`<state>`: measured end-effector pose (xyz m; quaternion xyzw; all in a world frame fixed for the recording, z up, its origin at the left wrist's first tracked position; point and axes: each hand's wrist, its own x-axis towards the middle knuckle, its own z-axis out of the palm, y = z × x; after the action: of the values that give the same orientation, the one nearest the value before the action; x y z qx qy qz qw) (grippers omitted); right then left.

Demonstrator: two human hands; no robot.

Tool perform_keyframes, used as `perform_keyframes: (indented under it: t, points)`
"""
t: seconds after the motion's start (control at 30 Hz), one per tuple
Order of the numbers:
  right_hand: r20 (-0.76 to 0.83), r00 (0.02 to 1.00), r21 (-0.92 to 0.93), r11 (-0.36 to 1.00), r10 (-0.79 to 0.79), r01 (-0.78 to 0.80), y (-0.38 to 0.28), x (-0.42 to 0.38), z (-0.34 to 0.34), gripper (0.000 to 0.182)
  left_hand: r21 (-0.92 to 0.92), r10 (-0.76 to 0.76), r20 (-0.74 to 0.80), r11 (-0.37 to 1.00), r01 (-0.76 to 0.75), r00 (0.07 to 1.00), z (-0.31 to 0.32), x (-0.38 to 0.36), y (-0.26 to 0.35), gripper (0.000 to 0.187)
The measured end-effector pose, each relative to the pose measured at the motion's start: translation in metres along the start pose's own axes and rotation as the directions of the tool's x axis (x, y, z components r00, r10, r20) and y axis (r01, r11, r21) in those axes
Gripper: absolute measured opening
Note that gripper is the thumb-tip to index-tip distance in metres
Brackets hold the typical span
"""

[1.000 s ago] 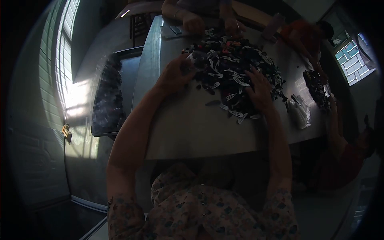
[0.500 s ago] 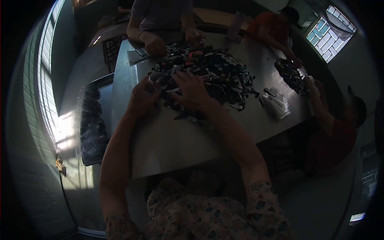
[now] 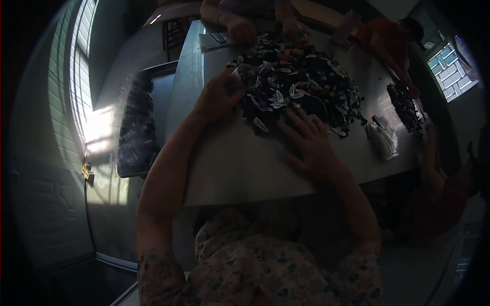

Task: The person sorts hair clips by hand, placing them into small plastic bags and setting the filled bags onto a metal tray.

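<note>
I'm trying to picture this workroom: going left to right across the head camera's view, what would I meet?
Bright slatted window → tray → the person's left hand → the person's right hand → pale plastic packaging → barred window.

You can pass over the near tabletop [image 3: 229,176] between your forearms [image 3: 171,163]. Ahead, the heap of clips [image 3: 319,97] blocks you.

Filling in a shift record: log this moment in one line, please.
left hand: holding clear plastic | right hand: spread, at near edge of clip pile
</note>
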<state>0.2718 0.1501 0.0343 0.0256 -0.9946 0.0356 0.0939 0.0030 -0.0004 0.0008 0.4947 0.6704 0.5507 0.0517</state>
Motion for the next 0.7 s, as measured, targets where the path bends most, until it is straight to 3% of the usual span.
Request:
perform_keyframes:
  t: [0.2,0.3,0.37,0.4,0.47,0.6,0.67,0.7]
  points:
    - [-0.147,0.980,-0.073,0.986,0.135,-0.147,0.065,0.021,0.022,0.066,-0.024,0.081,0.012,0.996,-0.081,0.997,0.001,0.002,-0.008,0.026]
    - [-0.235,0.955,-0.008,0.982,0.180,-0.187,0.105,0.045,0.039,0.065,-0.018,0.008,0.012,1.000,-0.008,1.000,0.000,-0.001,0.000,0.028]
    - [-0.310,0.886,0.019,0.934,0.346,-0.358,0.117,0.062,0.046,0.062,0.023,0.010,0.013,1.000,-0.011,1.000,0.000,-0.001,-0.004,0.027]
    - [-0.311,0.885,0.021,0.933,0.347,-0.358,0.113,0.068,0.048,0.062,0.025,0.011,0.014,1.000,-0.011,1.000,-0.001,-0.001,-0.003,0.027]
    - [-0.269,0.912,0.252,0.937,0.310,-0.243,0.094,0.090,0.049,0.059,0.024,0.004,0.005,1.000,-0.004,1.000,-0.003,-0.002,0.000,0.024]
    - [-0.283,0.929,0.148,0.968,0.238,-0.202,0.022,0.101,0.051,0.058,-0.039,0.051,-0.061,0.998,-0.053,0.997,-0.004,0.001,-0.004,0.023]
    - [-0.284,0.955,-0.003,0.996,0.087,-0.092,-0.005,0.095,0.047,0.060,0.008,-0.007,-0.036,1.000,0.008,0.999,-0.007,0.002,-0.009,0.023]
    - [-0.284,0.955,-0.007,0.996,0.088,-0.093,-0.013,0.090,0.043,0.060,0.005,-0.005,-0.036,1.000,0.006,0.999,-0.006,0.003,-0.012,0.023]
